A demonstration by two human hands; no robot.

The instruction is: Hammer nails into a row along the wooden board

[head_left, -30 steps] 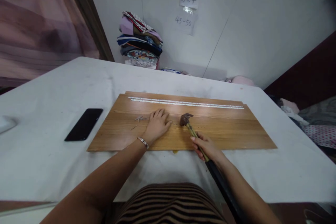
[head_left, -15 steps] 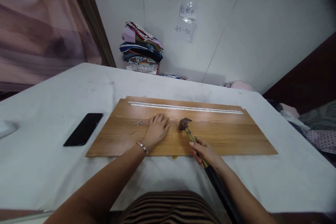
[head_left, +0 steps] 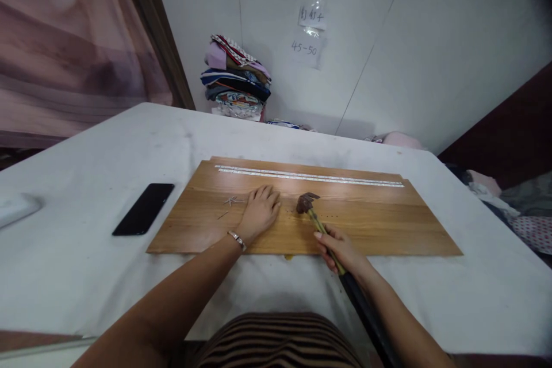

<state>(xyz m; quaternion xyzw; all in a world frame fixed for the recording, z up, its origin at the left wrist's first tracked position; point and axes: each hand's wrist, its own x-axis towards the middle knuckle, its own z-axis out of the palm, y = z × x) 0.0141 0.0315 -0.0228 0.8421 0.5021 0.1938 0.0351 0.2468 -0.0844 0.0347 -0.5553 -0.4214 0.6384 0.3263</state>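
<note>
My left hand [head_left: 260, 214] lies flat on a wooden board [head_left: 388, 233], fingers stretched out and close together. Just left of its fingers is a small pile of nails [head_left: 232, 200], and a single nail [head_left: 223, 214] rests nearer the front edge. Wrapped around the handle of a claw hammer [head_left: 306, 203] is my right hand [head_left: 340, 248]. The rusty hammer head is over the middle of the board; whether it touches the wood I cannot tell. A row of small dark dots [head_left: 332, 216] runs along the board on both sides of the hammer head.
Two white measuring strips [head_left: 310, 177] run along the board's far side. A black phone [head_left: 144, 209] lies on the white table [head_left: 86, 167] to the left, with a white object [head_left: 17, 209] beyond it. Folded clothes [head_left: 236, 77] are stacked against the wall.
The whole view has shifted slightly, so everything sits a little further right. Both hands, the hammer and the nails show no clear movement against the board.
</note>
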